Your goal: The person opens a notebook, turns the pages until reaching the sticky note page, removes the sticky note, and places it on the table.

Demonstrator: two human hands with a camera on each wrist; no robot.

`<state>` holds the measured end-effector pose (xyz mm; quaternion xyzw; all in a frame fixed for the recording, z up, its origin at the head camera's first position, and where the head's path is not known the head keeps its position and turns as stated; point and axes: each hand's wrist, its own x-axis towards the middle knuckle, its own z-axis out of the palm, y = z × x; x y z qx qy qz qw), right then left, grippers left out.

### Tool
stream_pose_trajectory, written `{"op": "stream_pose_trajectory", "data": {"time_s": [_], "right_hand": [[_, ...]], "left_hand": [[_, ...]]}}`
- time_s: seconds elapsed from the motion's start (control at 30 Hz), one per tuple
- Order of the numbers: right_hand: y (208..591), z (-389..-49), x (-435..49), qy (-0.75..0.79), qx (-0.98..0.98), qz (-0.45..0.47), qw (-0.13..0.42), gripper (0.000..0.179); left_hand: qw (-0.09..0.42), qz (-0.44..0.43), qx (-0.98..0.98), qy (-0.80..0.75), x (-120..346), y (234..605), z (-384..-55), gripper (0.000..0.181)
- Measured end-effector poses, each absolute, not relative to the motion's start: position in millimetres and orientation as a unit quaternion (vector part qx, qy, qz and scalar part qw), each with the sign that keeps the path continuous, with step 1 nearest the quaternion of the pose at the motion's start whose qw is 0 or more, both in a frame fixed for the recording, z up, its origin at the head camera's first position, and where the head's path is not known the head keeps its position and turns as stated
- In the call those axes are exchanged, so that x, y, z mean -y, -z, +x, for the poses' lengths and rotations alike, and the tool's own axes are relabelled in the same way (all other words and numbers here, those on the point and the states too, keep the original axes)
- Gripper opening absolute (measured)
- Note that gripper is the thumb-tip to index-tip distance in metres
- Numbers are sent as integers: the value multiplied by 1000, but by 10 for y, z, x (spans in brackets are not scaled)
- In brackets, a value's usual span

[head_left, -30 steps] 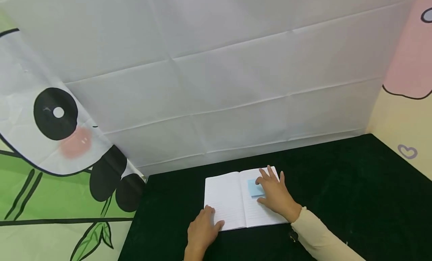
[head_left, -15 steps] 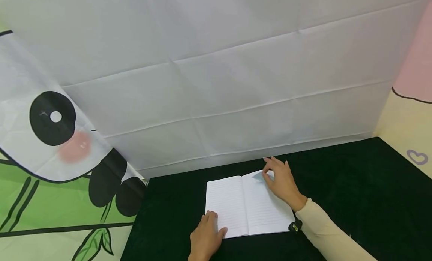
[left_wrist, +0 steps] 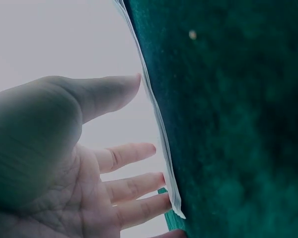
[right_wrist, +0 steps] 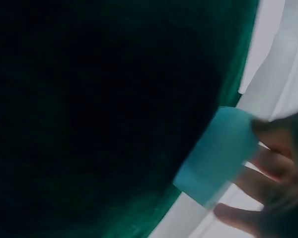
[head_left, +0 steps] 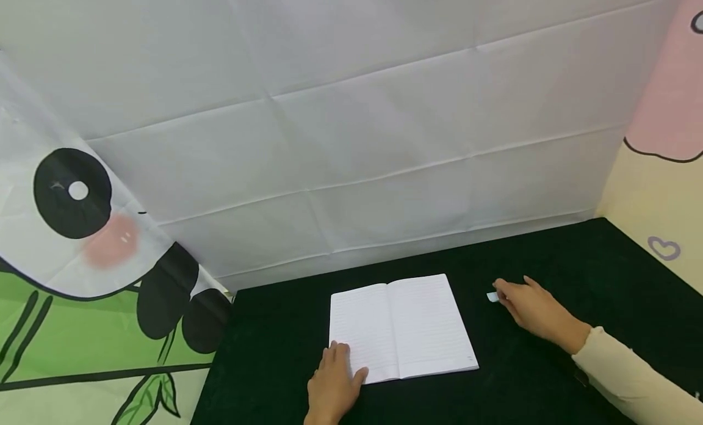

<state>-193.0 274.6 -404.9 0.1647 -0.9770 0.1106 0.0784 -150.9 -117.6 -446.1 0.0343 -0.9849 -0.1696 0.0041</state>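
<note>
An open lined notebook (head_left: 428,330) lies flat on the dark green cloth, both pages showing. My left hand (head_left: 334,379) rests at its lower left corner, fingers relaxed along the edge. In the left wrist view the thumb (left_wrist: 107,94) and the spread fingers (left_wrist: 131,188) stand at the page edge. Off to the right of the notebook, my right hand (head_left: 535,308) pinches a light blue sticky note pad (head_left: 492,297) between thumb and fingers. The right wrist view has the sticky note pad (right_wrist: 218,153) tilted over the cloth, held at one side.
Dark green cloth (head_left: 280,345) covers the table around the notebook. A white fabric backdrop (head_left: 351,138) rises behind its far edge. Cartoon-printed panels stand at the left (head_left: 71,327) and right (head_left: 653,193).
My right hand has taken the blue sticky note pad off the right page and carried it rightward past the notebook. The left hand has stayed at the lower left corner.
</note>
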Motion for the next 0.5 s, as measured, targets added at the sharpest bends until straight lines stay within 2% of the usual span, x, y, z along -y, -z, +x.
{"op": "stream_pose_trajectory", "data": {"time_s": [0.1, 0.23, 0.4, 0.5], "right_hand": [[4155, -1869, -2780, -121, 979, 162, 10, 19], [4180, -1834, -2780, -132, 980, 145, -18, 43], [4149, -1803, -2702, -148, 981, 126, 7, 59], [4097, -1770, -2561, -166, 979, 109, 51, 73]], "left_hand": [[10, 30, 984, 176, 1206, 4432, -1508, 58], [21, 23, 982, 185, 1227, 4398, -1525, 55], [44, 22, 974, 219, 1205, 4396, -1529, 54], [74, 7, 972, 223, 1161, 4365, -1506, 65]]}}
